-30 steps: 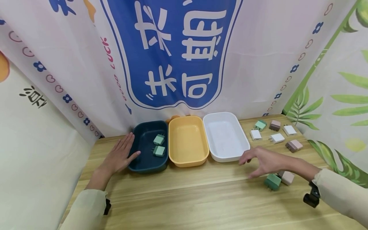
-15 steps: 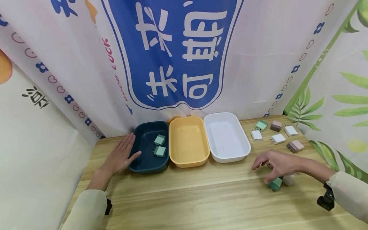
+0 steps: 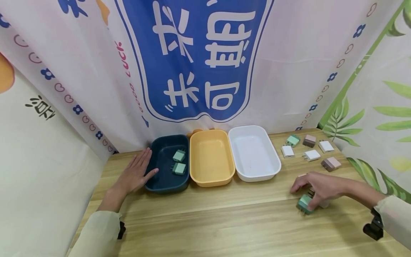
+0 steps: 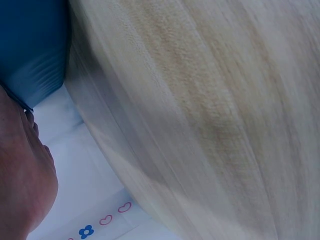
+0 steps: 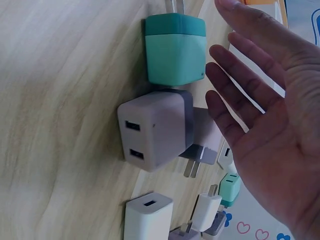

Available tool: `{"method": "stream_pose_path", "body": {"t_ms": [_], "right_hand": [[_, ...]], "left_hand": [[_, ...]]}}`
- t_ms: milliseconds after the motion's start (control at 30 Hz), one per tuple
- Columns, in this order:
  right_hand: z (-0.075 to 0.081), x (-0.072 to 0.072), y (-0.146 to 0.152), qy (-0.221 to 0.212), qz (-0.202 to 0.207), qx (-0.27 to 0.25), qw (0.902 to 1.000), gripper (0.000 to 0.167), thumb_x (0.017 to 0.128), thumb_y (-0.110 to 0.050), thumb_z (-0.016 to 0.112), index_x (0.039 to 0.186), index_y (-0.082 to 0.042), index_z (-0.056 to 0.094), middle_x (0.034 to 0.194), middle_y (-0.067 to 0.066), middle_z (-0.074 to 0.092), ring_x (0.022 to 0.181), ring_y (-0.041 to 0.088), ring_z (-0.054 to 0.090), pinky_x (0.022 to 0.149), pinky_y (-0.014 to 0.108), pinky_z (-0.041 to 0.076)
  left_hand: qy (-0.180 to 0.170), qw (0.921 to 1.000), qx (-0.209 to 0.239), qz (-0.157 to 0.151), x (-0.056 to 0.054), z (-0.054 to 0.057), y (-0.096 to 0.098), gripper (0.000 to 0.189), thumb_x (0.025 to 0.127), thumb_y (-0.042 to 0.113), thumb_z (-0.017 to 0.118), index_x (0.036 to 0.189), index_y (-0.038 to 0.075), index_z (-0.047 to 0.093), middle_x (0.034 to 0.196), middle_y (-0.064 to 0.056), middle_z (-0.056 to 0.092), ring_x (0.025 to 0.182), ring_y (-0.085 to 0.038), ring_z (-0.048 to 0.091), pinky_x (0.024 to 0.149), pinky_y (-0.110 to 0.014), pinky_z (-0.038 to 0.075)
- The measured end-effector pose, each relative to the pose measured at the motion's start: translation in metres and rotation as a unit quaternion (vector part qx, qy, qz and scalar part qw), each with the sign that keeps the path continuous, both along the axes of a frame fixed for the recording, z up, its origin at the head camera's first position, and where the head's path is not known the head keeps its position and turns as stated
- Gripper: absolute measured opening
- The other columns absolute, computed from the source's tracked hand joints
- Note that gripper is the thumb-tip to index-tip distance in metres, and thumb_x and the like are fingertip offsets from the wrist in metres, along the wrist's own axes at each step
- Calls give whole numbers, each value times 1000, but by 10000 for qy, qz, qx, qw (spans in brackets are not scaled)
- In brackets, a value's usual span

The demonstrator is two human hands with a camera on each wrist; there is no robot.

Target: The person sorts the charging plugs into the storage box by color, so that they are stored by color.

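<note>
My left hand (image 3: 132,175) rests with straight fingers along the left rim of the dark blue tray (image 3: 165,188); the left wrist view shows that hand only partly. Two green plug chargers (image 3: 178,169) lie inside this tray. Over a small cluster of chargers at the right hovers my right hand (image 3: 325,186), its fingers loosely bent and holding nothing. Nearest to its thumb is a two-tone green charger (image 5: 175,52). Beside that, the right wrist view has a mauve charger (image 5: 155,130) with two USB ports and another mauve one (image 5: 206,131) behind it, mostly hidden in the head view.
A yellow tray (image 3: 212,184) and a white tray (image 3: 258,177) stand right of the blue one, side by side. At the back right lie several chargers: white (image 3: 311,155), mauve (image 3: 331,164) and green (image 3: 293,140). A printed curtain (image 3: 269,89) hangs behind the table.
My right hand has moved right and toward me from near the white tray's corner to above the charger cluster. The left hand has stayed on the blue tray.
</note>
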State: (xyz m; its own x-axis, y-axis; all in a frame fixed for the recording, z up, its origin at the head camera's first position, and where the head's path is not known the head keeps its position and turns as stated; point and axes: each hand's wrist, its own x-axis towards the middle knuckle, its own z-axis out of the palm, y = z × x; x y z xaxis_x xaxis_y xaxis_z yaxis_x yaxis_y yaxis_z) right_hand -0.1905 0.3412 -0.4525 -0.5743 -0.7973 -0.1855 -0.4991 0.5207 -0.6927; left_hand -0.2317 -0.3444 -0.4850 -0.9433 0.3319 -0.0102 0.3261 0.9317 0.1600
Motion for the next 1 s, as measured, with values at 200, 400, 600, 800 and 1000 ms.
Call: {"method": "stream_pose_path", "body": {"t_ms": [200,400,600,800,1000], "right_hand": [[-2,5,5,57,103,-178,9998,54,75,-24,95,124,-12,75,118,-1,74,107,12,68,89,30,59],[-6,7,10,200,235,-206,9993,53,75,-20,94,124,-13,74,117,-2,74,105,8,66,85,28,58],[-13,8,12,326,408,-377,9979,54,74,-15,94,124,-12,74,117,1,75,102,7,65,81,28,58],[-18,8,12,421,503,-448,9968,55,73,-13,94,124,-12,74,117,2,75,102,7,65,80,28,58],[-21,8,13,557,515,-398,9963,55,73,-13,94,124,-14,75,118,-1,75,104,5,65,81,27,58]], "left_hand": [[42,10000,-22,-2,0,-1,-1,89,111,58,40,170,1,6,177,-20,6,163,-42,9,129,-65,10],[16,10000,8,4,0,-1,-1,88,111,58,40,169,1,7,177,-20,5,163,-42,7,130,-64,9],[52,10000,-8,7,0,-1,-1,88,111,58,40,169,1,7,177,-20,6,163,-43,9,129,-64,10],[34,10000,-11,17,0,-2,-2,88,111,57,40,169,0,7,177,-20,5,163,-42,8,130,-64,8],[1,10000,-25,35,-1,-2,-2,89,111,59,39,170,2,5,178,-19,4,163,-41,7,130,-63,7]]}}
